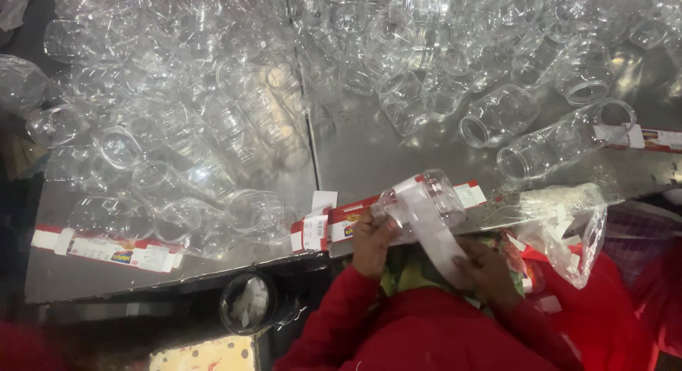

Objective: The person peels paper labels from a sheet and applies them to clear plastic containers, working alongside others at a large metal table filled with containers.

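My left hand (373,237) gripped one empty clear plastic jar (426,200) at the steel tabletop (355,151) edge; my right hand (486,268) pinched a white label strip (437,232) against it. Dozens of empty jars (213,94), too many to count, lay heaped; one round black bin (249,303) held white scraps.

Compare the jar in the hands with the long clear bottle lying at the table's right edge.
The jar in the hands has a white strip across it; the long bottle is bare. The jar is held off the table by the left hand and right hand; the bottle lies untouched on its side. Both are clear plastic.
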